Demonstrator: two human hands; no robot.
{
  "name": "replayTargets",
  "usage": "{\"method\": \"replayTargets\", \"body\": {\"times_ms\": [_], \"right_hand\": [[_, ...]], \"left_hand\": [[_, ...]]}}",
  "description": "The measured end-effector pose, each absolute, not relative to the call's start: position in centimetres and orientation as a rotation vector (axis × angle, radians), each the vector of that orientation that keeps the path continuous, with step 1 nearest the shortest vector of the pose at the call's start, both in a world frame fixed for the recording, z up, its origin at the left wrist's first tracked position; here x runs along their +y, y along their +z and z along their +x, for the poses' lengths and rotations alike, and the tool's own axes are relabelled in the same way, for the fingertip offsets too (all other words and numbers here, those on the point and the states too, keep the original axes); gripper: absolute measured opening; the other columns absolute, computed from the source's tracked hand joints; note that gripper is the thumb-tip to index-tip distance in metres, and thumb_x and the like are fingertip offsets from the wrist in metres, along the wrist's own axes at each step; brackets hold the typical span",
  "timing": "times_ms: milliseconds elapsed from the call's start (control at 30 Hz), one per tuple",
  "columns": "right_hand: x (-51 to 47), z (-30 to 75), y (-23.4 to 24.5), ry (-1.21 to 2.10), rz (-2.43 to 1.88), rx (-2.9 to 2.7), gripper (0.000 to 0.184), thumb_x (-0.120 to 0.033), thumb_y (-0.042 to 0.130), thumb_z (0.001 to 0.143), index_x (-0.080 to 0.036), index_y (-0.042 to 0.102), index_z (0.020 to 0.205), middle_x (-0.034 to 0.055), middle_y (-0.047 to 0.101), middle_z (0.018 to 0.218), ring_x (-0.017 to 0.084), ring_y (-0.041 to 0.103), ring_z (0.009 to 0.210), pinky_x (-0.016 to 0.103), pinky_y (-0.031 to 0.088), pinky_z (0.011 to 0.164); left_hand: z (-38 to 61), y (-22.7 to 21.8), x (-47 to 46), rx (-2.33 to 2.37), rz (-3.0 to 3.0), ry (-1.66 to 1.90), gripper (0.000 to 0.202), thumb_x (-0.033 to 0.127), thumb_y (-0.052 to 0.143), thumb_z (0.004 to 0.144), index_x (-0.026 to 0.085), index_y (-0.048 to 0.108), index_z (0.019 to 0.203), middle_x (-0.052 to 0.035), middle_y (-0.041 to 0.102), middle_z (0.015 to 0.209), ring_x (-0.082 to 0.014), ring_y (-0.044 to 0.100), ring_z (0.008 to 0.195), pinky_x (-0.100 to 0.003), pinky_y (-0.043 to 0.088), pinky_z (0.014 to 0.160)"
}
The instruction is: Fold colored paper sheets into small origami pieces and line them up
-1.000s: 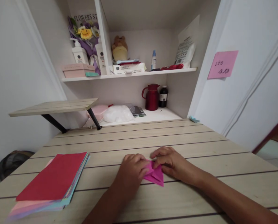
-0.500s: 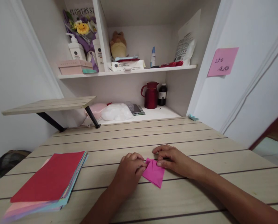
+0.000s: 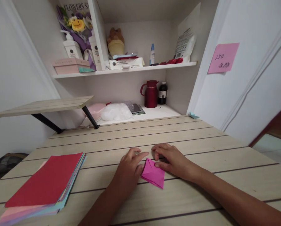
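A small piece of folded pink origami paper (image 3: 154, 174) lies on the wooden table, roughly diamond-shaped with crease lines near its top corner. My left hand (image 3: 131, 164) is at its left side, the thumb by the paper's left edge and the index finger stretched out above the top corner, with a gap between them. From the right, my right hand (image 3: 170, 158) holds the paper, its thumb pressed on the upper right edge and its other fingers curved beyond that edge.
A stack of coloured paper (image 3: 46, 182) with a red sheet on top lies at the left. A raised wooden shelf (image 3: 46, 105) on black legs stands behind it. At the back are a red jug (image 3: 151, 94), a dark bottle (image 3: 162, 93) and a small blue folded paper (image 3: 193, 115).
My left index finger has lifted off the paper and straightened, opening the hand. The flap at the paper's top left now lies flatter. My right thumb stays on the paper.
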State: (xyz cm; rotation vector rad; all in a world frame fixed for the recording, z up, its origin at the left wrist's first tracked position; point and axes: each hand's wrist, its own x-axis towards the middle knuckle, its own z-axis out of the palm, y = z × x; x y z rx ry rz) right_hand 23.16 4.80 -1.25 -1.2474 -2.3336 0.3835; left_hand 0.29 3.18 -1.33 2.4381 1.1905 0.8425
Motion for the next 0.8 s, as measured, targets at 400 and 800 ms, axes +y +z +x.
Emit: {"method": "replayTargets", "body": {"times_ms": [400,800], "right_hand": [[5.1,23.2,-1.2,0.393,-1.276,-2.332,0.012,-0.026,0.069,0.076,-0.025,0.062,0.085,0.0032,0.064,0.11,0.024,0.056,0.101,0.039,0.039,0.091],[5.2,23.1,-1.2,0.387,-1.235,-2.303,0.013,-0.023,0.072,0.073,-0.024,0.065,0.084,0.0029,0.066,0.106,0.024,0.056,0.1,0.039,0.038,0.091]], "left_hand": [[-0.7,-0.6,3.2,0.832,3.051,0.695,0.021,0.003,0.053,0.074,0.02,0.065,0.068,-0.0021,0.067,0.117,-0.02,0.06,0.086,-0.04,0.042,0.079],[0.5,-0.7,3.1,1.248,2.447,1.09,0.037,0.022,0.05,0.089,0.023,0.051,0.126,-0.0054,0.063,0.104,-0.0165,0.062,0.08,-0.035,0.048,0.081]]}}
